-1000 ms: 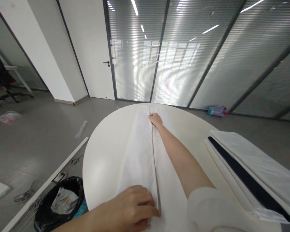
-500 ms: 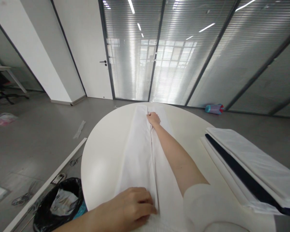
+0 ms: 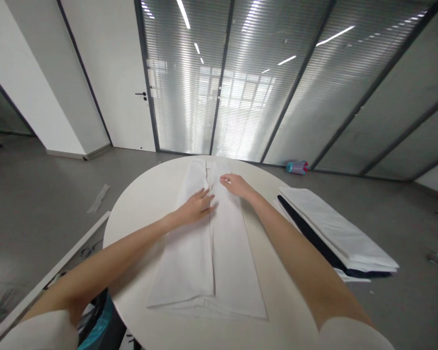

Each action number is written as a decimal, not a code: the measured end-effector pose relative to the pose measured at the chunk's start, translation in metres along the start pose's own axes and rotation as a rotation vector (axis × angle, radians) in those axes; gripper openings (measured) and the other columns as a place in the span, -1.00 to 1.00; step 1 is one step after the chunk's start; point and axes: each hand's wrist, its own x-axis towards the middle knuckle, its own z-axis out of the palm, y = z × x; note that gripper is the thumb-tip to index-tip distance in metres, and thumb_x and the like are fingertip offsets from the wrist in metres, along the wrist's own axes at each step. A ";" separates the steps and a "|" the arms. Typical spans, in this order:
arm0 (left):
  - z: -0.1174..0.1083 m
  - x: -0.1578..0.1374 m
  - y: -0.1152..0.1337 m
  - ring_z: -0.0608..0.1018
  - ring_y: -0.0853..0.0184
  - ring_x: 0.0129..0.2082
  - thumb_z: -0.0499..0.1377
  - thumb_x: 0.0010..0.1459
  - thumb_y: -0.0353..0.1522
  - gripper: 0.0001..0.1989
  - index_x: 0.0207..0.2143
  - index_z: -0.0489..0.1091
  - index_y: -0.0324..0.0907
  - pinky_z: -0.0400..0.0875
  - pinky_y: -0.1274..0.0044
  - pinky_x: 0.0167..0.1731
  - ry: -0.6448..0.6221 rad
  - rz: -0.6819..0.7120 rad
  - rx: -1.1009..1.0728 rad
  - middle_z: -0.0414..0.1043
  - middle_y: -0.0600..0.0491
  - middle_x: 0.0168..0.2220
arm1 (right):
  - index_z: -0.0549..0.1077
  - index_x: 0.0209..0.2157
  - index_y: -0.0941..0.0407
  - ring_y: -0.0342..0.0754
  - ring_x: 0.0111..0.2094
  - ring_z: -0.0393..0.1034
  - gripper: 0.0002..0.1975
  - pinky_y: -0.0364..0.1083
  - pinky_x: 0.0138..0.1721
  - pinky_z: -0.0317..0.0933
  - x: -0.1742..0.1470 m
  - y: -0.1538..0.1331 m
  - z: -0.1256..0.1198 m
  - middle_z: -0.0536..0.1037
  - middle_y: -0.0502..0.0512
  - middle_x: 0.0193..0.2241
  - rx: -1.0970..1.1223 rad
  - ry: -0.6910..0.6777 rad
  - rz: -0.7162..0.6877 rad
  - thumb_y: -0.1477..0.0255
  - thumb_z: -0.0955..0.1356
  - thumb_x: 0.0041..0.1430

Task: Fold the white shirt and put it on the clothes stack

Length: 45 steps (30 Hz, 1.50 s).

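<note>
A long white cloth (image 3: 190, 262) lies on the round table, its two sides meeting at a seam down the middle. It is narrower at the far end and wider toward me. My left hand (image 3: 196, 206) rests on the cloth over the seam, fingers spread. Farther up and to the right, my right hand (image 3: 235, 184) is at the cloth's right half, with its fingers loosely bent and nothing seen between them. Small creases show around the seam near the far end.
A stack of folded white and dark navy cloths (image 3: 336, 228) sits at the right edge of the round white table (image 3: 138, 199). Below the left edge stands a bin with a black liner (image 3: 104, 316). A blue-and-red striped object (image 3: 297, 167) lies on the floor by the glass wall.
My left hand has moved away from me along the seam and its fingers have spread. My right hand has come off the seam, slightly right. The view has shifted, showing the cloth's whole near end.
</note>
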 end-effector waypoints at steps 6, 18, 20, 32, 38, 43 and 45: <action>0.034 0.012 0.007 0.45 0.11 0.10 0.18 0.32 -0.23 -0.56 0.17 0.31 -0.20 0.39 0.15 0.07 0.011 -0.047 0.067 0.32 -0.13 0.17 | 0.30 0.27 0.23 0.16 0.35 0.06 -0.45 0.12 0.30 0.00 -0.071 -0.001 0.040 0.24 0.36 0.30 -0.221 -0.071 -0.002 0.20 0.11 0.45; 0.032 -0.051 0.021 -0.08 -0.02 0.43 -0.16 0.40 0.01 -0.30 0.42 -0.06 -0.18 -0.19 0.03 0.32 -0.157 0.056 0.102 -0.11 -0.21 0.43 | -0.03 0.42 0.15 0.15 0.44 -0.40 -0.26 0.25 0.39 -0.33 -0.204 -0.053 0.023 -0.20 0.25 0.43 -0.095 -0.243 -0.251 -0.01 0.03 0.41; 0.029 -0.075 0.026 -0.15 -0.01 0.44 -0.13 0.36 0.07 -0.24 0.44 -0.16 -0.11 -0.26 0.04 0.34 -0.227 0.150 0.084 -0.21 -0.17 0.44 | -0.04 0.43 0.08 0.14 0.44 -0.41 -0.27 0.24 0.39 -0.33 -0.224 -0.052 0.023 -0.23 0.20 0.43 -0.093 -0.243 -0.287 -0.01 0.09 0.39; 0.013 -0.107 0.022 -0.11 0.00 0.43 0.06 0.30 0.04 -0.25 0.43 -0.10 0.08 -0.30 0.07 0.36 -0.290 0.327 -0.012 -0.28 -0.01 0.46 | 0.06 0.40 0.03 0.14 0.44 -0.30 -0.28 0.24 0.40 -0.32 -0.235 -0.050 0.020 -0.15 0.18 0.43 -0.040 -0.299 -0.244 -0.04 0.15 0.36; -0.012 -0.144 0.033 0.06 0.03 0.40 0.18 0.23 0.00 -0.21 0.40 0.00 0.02 -0.15 0.07 0.36 -0.179 0.329 -0.003 -0.02 -0.06 0.42 | 0.29 0.29 0.05 0.13 0.39 -0.06 -0.28 0.17 0.37 -0.13 -0.253 -0.053 -0.005 0.12 0.21 0.37 0.044 -0.213 -0.256 -0.03 0.34 0.22; -0.024 -0.186 0.044 0.44 0.21 0.12 0.17 0.29 -0.38 -0.67 0.10 0.42 0.02 0.37 0.36 0.11 -0.116 0.253 -0.093 0.43 -0.02 0.09 | 0.47 0.09 0.04 0.10 0.16 0.28 -0.51 0.11 0.17 0.19 -0.290 -0.055 -0.016 0.43 0.23 0.11 0.152 -0.170 -0.351 0.18 0.45 0.16; -0.023 -0.197 0.047 0.49 0.24 0.00 0.15 0.27 -0.46 -0.70 0.01 0.46 0.00 0.43 0.42 0.00 -0.082 0.217 -0.101 0.47 -0.02 -0.03 | 0.51 0.01 0.07 0.08 0.08 0.33 -0.64 0.10 0.10 0.24 -0.304 -0.054 -0.011 0.48 0.23 0.01 0.151 -0.116 -0.388 0.29 0.43 0.18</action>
